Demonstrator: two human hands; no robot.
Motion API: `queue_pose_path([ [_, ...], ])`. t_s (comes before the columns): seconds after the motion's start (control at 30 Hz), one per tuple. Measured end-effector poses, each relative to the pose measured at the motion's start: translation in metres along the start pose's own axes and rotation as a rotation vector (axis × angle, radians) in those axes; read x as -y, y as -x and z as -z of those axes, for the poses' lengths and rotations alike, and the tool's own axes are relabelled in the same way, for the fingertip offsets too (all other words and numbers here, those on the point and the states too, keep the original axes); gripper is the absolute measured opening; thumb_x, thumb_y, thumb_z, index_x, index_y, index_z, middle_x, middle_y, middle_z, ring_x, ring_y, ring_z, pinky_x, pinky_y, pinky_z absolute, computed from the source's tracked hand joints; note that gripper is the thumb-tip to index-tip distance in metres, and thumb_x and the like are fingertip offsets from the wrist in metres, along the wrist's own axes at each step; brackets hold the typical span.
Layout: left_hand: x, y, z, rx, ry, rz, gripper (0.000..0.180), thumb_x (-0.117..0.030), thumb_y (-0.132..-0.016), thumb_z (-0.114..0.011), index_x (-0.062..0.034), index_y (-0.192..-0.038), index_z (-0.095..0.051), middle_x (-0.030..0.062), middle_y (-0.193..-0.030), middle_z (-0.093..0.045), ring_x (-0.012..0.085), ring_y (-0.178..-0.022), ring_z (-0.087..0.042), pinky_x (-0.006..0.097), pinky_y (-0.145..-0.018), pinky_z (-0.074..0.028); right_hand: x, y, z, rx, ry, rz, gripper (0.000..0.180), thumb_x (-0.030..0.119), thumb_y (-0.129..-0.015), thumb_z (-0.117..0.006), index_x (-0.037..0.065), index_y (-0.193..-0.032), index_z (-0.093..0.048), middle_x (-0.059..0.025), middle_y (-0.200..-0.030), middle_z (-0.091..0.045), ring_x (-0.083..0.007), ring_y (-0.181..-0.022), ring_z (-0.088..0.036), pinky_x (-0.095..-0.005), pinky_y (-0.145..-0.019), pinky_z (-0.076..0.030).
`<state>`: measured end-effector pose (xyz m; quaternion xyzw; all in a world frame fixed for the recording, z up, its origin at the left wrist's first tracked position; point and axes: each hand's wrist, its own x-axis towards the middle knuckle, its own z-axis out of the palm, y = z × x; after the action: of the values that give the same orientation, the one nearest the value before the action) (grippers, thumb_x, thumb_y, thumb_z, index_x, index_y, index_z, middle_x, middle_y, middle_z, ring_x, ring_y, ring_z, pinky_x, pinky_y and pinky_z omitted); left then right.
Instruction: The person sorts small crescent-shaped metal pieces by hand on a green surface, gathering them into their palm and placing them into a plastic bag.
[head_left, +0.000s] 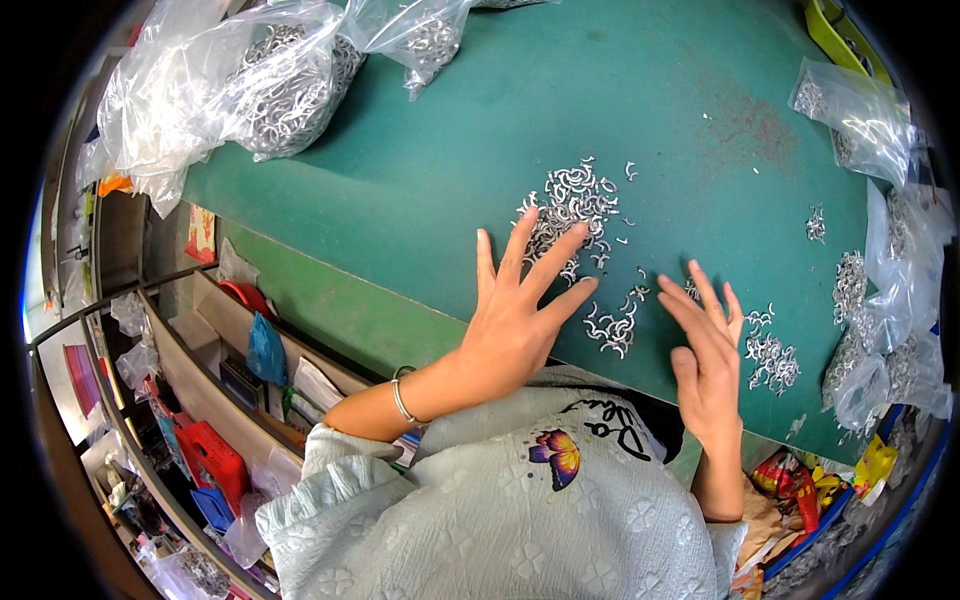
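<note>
Both hands, left hand and right hand, spread flat (empty); plastic bags hold metal clips.

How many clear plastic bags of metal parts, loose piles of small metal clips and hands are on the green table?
Clear plastic bags of metal parts: 4
Loose piles of small silver metal clips: 3
Hands, left hand and right hand: 2
Total: 9

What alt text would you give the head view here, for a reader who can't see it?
A person's left hand and right hand, fingers spread and holding nothing, hover at loose piles of small curved silver metal clips on a green table. Clear plastic bags of the same clips lie along the table's far and right edges.
</note>
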<state>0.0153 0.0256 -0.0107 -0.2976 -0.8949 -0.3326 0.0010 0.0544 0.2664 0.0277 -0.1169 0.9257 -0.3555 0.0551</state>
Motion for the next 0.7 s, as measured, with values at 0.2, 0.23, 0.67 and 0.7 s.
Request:
queue_pose_path([
  [0.2,-0.005,-0.001,-0.004,0.066,-0.047,-0.025,0.041,0.005,-0.072,-0.061,-0.0043,-0.111,-0.068,0.0164,-0.153,-0.032,0.0515,-0.141,-0.020,0.081,-0.099,-0.015,0.008,0.005,-0.002,0.054,0.047,0.025,0.038,0.018,-0.084,-0.062,-0.001,-0.118,-0.063,-0.0124,-0.133,-0.060,-0.0347,-0.137,-0.042,-0.0591,-0.113,-0.014],
  [0.23,-0.004,0.001,-0.004,0.076,-0.028,-0.046,0.041,0.005,-0.072,-0.061,-0.0021,-0.111,-0.067,0.0161,-0.154,-0.030,0.0515,-0.142,-0.019,0.082,-0.097,-0.016,0.008,0.005,-0.001,0.039,0.049,0.019,0.038,0.018,-0.084,-0.062,-0.001,-0.118,-0.063,-0.0123,-0.132,-0.060,-0.0348,-0.137,-0.042,-0.0593,-0.113,-0.014],
  [0.67,-0.012,0.004,-0.007,0.095,0.019,-0.045,0.042,0.007,-0.072,-0.061,-0.0048,-0.112,-0.067,0.0186,-0.151,-0.036,0.0511,-0.141,-0.023,0.079,-0.101,-0.013,0.006,-0.005,-0.011,-0.003,0.019,0.008,0.040,0.018,-0.087,-0.061,0.000,-0.123,-0.060,-0.0121,-0.136,-0.057,-0.0342,-0.139,-0.039,-0.0573,-0.114,-0.015],
  [0.7,-0.012,0.004,-0.008,0.091,0.038,-0.048,0.042,0.006,-0.072,-0.061,-0.0047,-0.112,-0.067,0.0187,-0.151,-0.036,0.0508,-0.141,-0.023,0.078,-0.102,-0.013,0.005,-0.006,-0.015,0.014,0.049,0.008,0.040,0.017,-0.087,-0.061,0.000,-0.124,-0.059,-0.0123,-0.136,-0.056,-0.0344,-0.139,-0.040,-0.0571,-0.114,-0.015],
])
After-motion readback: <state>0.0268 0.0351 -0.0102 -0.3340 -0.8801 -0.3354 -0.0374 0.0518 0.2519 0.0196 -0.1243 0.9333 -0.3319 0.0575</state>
